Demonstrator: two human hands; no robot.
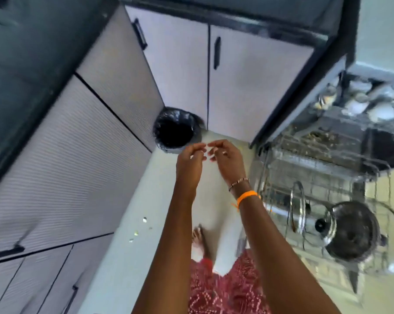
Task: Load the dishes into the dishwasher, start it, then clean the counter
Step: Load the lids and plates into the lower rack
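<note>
Head view, both hands raised over the floor near a black-lined bin (176, 130), left hand (189, 163) and right hand (229, 160) with fingers loosely curled, fingertips nearly meeting, holding nothing discernible, open dishwasher rack (309, 177) at right holding a steel pot (352, 232) and lid (298, 207), no legible writing.

A round bin (176, 129) lined with a black bag stands on the pale floor (146, 245) in the corner where two runs of light grey cupboards meet, touching or just beside the cupboard fronts. The cupboard doors (248, 87) behind it carry upright black handles (217, 53), and the drawers (62, 159) along the left have a ribbed grey face with a black handle low down. A few small pale scraps (144, 219) lie on the floor near the left drawers, and a red patterned cloth (227, 291) hangs at the bottom edge.
</note>
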